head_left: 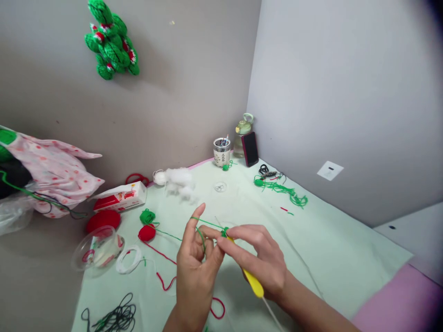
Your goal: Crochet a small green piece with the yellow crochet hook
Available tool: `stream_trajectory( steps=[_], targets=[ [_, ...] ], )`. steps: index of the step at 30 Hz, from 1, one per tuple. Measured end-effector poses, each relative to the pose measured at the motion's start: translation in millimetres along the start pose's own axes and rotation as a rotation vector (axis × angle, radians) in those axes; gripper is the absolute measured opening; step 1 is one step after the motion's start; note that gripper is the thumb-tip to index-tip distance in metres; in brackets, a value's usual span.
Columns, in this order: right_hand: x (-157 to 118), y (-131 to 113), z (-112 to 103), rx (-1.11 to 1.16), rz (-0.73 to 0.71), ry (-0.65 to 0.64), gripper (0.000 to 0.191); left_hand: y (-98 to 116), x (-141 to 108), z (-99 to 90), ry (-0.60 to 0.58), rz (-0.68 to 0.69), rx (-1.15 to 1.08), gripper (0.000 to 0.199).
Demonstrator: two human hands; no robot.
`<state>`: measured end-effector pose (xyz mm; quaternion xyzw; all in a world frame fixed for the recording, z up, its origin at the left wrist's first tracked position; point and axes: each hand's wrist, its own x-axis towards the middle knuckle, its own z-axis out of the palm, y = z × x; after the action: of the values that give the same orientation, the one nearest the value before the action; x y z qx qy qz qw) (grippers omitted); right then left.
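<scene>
My left hand [199,253] pinches a small green crocheted piece [224,232] between thumb and fingers, its index finger raised with green yarn [209,222] looped over it. A crochet hook with a yellow handle [254,282] lies in my right hand [261,258], whose fingertips meet the green piece. The hook's tip is hard to make out. Green yarn runs left from my left hand toward a green ball [147,216], which sits beside a red ball [147,233] on the pale cloth.
White stuffing [180,180], a tissue box [121,196] and a clear plastic container [100,249] are at the left. Dark cord [116,316] lies front left. A pen tin [222,152], bottle [243,129] and phone [250,149] stand in the back corner. Green strands [284,189] lie right.
</scene>
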<state>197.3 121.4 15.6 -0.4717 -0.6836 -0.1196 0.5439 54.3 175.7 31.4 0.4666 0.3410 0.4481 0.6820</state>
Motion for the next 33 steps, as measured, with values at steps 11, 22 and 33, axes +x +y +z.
stream_trajectory(
  steps=[11, 22, 33],
  targets=[
    [11, 3, -7, 0.695, 0.48, 0.099, 0.023, 18, 10, -9.5, -0.144, -0.167, -0.239, 0.057],
    [9, 2, -1, 0.676, 0.554, 0.087, 0.022, 11, 9, -9.8, -0.111, -0.059, -0.029, 0.058],
    [9, 3, -6, 0.624, 0.489, 0.078, 0.022, 14, 1, -8.8, -0.01, 0.077, 0.251, 0.044]
  ],
)
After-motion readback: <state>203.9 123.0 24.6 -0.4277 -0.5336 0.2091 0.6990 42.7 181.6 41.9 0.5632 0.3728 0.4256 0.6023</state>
